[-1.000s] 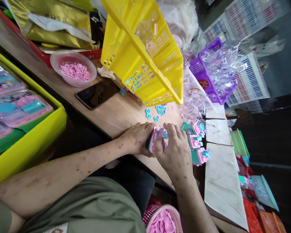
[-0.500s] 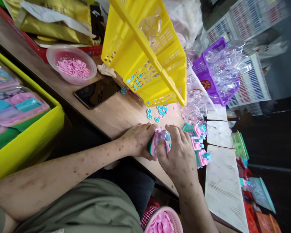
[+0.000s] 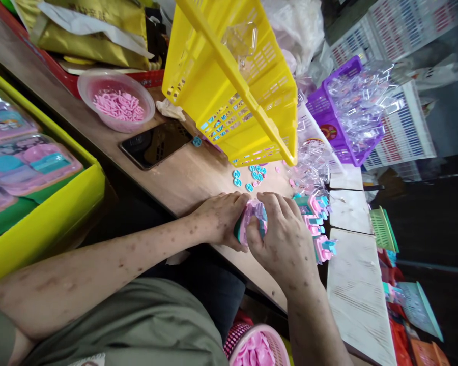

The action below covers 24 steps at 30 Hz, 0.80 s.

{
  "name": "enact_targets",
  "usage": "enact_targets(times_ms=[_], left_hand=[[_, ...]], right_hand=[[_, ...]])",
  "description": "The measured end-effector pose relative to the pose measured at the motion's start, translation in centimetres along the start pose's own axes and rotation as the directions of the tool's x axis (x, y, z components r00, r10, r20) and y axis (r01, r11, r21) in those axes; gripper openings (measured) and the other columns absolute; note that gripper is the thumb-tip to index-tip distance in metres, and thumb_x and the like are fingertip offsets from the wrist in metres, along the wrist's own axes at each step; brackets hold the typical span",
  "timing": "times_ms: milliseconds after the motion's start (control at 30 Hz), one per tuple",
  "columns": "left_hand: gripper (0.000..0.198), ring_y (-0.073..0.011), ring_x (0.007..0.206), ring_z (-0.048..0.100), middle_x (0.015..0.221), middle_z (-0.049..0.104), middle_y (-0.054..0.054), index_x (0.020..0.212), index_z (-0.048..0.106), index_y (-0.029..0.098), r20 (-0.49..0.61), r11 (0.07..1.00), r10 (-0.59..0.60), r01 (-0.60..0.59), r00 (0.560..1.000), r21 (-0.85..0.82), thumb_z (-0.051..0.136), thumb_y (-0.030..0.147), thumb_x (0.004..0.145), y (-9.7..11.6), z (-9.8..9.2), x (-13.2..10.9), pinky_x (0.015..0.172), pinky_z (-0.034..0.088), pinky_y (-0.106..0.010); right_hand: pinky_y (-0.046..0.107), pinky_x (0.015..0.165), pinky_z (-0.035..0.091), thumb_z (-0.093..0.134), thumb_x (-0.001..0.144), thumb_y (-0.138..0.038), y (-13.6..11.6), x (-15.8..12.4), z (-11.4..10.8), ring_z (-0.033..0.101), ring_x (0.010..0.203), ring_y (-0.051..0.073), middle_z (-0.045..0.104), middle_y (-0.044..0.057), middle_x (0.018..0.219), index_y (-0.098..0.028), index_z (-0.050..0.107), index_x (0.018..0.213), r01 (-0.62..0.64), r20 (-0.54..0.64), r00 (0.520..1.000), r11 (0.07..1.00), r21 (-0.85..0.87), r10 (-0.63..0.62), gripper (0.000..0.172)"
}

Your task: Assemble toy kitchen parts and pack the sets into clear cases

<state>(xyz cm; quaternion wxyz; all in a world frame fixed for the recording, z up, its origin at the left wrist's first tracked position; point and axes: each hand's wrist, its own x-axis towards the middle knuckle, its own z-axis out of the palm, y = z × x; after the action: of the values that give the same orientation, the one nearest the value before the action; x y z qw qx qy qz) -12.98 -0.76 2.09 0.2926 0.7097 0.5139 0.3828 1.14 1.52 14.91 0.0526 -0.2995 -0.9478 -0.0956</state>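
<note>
At frame centre I am clamping the pink-and-teal toy piece [image 3: 252, 223] between both hands, the left hand [image 3: 218, 219] gripping its left side and the right hand [image 3: 286, 243] curling over its top. I am judging that squaring the halves and pressing evenly matter most.

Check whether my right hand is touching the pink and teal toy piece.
Touching. Head view: right hand curls its fingers over the pink and teal toy piece.
</note>
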Motion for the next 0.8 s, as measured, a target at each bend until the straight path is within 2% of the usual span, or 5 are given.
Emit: enact_targets(times_ms=[233,433,667,733,800], left_hand=[[0.084,-0.0424,0.132,0.07,0.139,0.069,-0.02,0.136,0.05,0.017,-0.009,0.999,0.038,-0.038,0.999,-0.007,0.096,0.035,0.068,0.0,-0.3,0.1,0.114,0.057,-0.056],[0.095,-0.0403,0.128,0.073,0.136,0.071,-0.017,0.135,0.049,0.021,-0.078,0.992,0.052,-0.06,0.996,-0.113,0.105,0.043,0.062,-0.9,0.3,0.0,0.111,0.06,-0.055],[0.108,-0.0422,0.133,0.07,0.141,0.069,-0.018,0.144,0.049,0.02,-0.075,0.984,0.082,-0.093,0.994,-0.154,0.11,0.046,0.059,-1.1,0.0,-0.3,0.115,0.058,-0.059],[0.112,-0.0414,0.137,0.069,0.146,0.067,-0.018,0.149,0.047,0.022,-0.082,0.978,0.089,-0.103,0.993,-0.18,0.11,0.045,0.06,-1.2,-0.2,-0.4,0.118,0.056,-0.059],[0.114,-0.0398,0.143,0.066,0.153,0.064,-0.018,0.155,0.044,0.023,-0.087,0.971,0.115,-0.131,0.99,-0.198,0.109,0.043,0.063,-1.4,-0.4,-0.5,0.123,0.053,-0.059]], right_hand=[[0.056,0.095,0.059,0.053,0.102,-0.026,-0.2,0.6,0.1,0.065,0.109,0.039,0.072,0.017,0.117,-0.019,0.063,0.121,-0.03,0.065,0.997,0.999,-0.036,0.032,0.023],[0.058,0.106,0.056,0.045,0.112,-0.033,0.6,-1.6,1.5,0.066,0.122,0.038,0.069,0.018,0.125,-0.019,0.057,0.132,-0.145,-0.006,0.989,0.966,0.214,0.149,0.027],[0.06,0.13,0.042,0.039,0.116,-0.042,2.4,-2.3,2.2,0.058,0.148,0.031,0.066,0.016,0.149,-0.023,0.062,0.14,-0.257,0.024,0.955,0.785,0.564,0.296,0.039],[0.059,0.136,0.038,0.048,0.114,-0.048,3.4,-2.7,2.2,0.049,0.16,0.03,0.058,0.014,0.165,-0.025,0.062,0.149,-0.292,0.108,0.948,0.679,0.673,0.3,0.043],[0.056,0.131,0.047,0.058,0.112,-0.055,4.1,-3.6,2.6,0.049,0.162,0.029,0.052,0.011,0.174,-0.031,0.053,0.162,-0.368,0.193,0.916,0.545,0.753,0.353,0.056]])
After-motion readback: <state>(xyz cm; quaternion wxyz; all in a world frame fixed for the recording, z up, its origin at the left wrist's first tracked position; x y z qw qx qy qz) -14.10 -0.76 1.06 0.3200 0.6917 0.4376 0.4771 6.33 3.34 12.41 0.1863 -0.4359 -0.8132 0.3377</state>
